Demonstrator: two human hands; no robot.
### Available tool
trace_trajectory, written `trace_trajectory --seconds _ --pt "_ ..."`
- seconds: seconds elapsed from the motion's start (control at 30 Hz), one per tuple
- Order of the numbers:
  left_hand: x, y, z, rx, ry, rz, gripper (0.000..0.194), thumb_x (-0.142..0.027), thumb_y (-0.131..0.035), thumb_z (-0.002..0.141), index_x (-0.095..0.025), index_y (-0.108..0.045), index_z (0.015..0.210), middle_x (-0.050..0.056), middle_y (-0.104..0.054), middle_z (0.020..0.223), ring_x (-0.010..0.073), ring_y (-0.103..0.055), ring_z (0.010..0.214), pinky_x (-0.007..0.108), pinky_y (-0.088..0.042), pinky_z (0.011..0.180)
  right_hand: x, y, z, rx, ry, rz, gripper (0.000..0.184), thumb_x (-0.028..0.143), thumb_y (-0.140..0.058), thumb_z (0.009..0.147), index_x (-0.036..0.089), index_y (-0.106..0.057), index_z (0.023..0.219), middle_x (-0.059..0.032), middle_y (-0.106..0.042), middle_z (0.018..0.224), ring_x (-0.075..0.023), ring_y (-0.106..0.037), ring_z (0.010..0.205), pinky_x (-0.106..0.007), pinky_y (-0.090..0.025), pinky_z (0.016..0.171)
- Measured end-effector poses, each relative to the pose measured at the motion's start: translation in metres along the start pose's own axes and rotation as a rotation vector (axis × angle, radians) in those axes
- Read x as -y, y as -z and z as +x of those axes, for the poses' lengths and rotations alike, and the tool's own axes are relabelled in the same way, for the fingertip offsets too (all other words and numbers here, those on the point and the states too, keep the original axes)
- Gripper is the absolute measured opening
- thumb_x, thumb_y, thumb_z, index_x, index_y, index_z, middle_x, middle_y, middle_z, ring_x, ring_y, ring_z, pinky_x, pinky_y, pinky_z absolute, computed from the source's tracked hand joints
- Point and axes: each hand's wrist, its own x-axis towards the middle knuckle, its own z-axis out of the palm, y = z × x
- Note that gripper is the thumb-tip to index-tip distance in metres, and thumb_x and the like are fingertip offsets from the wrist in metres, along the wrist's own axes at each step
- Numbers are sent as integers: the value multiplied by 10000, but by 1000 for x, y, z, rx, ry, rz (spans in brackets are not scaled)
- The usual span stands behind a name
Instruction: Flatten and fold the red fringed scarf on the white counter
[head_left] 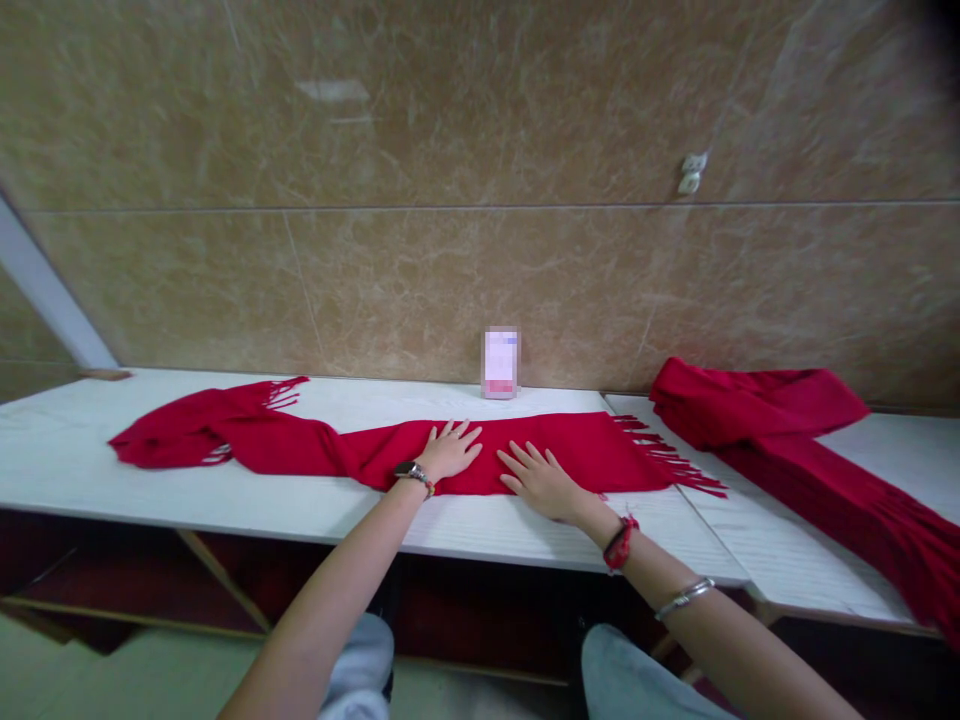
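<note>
A long red fringed scarf (300, 445) lies stretched across a white table (67, 450). My left hand (450, 450) rests flat on the scarf's middle, fingers spread, a watch on the wrist. Just to its right, my right hand (541, 480) also lies flat on the scarf with its fingers apart; a red cord and a silver bangle sit on that forearm. The scarf's right end shows its fringe (667, 460); its left end is bunched and folded back.
A second red scarf (787, 440) is piled on the adjoining white table (795, 560) at the right and trails off its front edge. A small pink card (500, 363) stands against the marble wall (480, 150) behind the hands. My knees show below the table.
</note>
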Motion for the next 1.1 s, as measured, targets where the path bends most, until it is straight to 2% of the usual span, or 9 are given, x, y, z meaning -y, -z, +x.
trace_trajectory --seconds 0.17,0.3,0.4,0.6,0.7,0.77,0.83,0.97,1.1 --pt "-1 -1 0 11 7 -1 528 -512 -174 886 -329 -244 1377 -7 -170 1474 285 -134 1335 558 -132 1033 4 3 -1 104 -11 0 474 441 -263 904 293 -335 1349 -66 -264 1445 -288 -197 1321 -563 -224 999" --pt "1 -2 1 -19 4 9 519 -482 -190 889 -308 -261 1373 -1 -175 1473 273 -142 1335 544 -140 1037 22 6 11 79 -69 62 602 520 -237 881 204 -244 1394 -102 -187 1466 -309 -111 1337 -576 -170 1012" --pt "5 -4 0 -50 66 5 525 -488 -186 887 -303 -261 1373 6 -157 1477 279 -135 1335 559 -135 1031 30 2 17 139 -64 88 635 529 -225 880 163 -229 1398 -120 -176 1464 -321 -109 1334 -576 -163 1015" --pt "13 -3 -3 -23 68 -7 558 -529 -163 879 -304 -234 1384 12 -155 1477 292 -118 1337 568 -134 1024 8 12 15 269 4 73 568 478 -255 896 183 -277 1381 -132 -197 1457 -316 -155 1326 -578 -224 999" --pt "13 -2 -3 -8 65 -9 552 -522 -168 881 -306 -226 1386 11 -135 1481 297 -104 1339 571 -129 1022 0 24 21 174 -37 53 465 386 -248 920 218 -363 1337 -122 -223 1452 -326 -140 1327 -606 -240 975" --pt "13 -2 -2 2 69 -12 547 -517 -174 883 -308 -225 1386 13 -131 1482 299 -100 1340 573 -125 1021 3 25 27 44 -109 67 487 387 -244 921 186 -324 1358 -131 -193 1459 -327 -120 1330 -598 -234 985" --pt "13 -3 -2 -1 72 -9 544 -511 -176 884 -305 -230 1385 15 -136 1481 296 -103 1340 570 -129 1021 12 18 33 -7 -133 85 548 434 -260 912 153 -263 1382 -145 -180 1460 -322 -126 1330 -581 -228 998" --pt "16 -7 -1 -39 54 13 542 -506 -166 888 -298 -239 1383 21 -178 1472 285 -135 1335 549 -140 1028 21 -1 31 70 -5 49 526 454 -259 910 175 -333 1349 -139 -247 1441 -293 -176 1325 -579 -233 996" --pt "16 -8 -1 -62 38 23 548 -513 -166 886 -292 -258 1379 24 -188 1469 289 -153 1330 547 -147 1026 -7 0 12 102 -22 -19 429 418 -262 916 242 -494 1231 -109 -311 1420 -302 -241 1304 -632 -231 965"
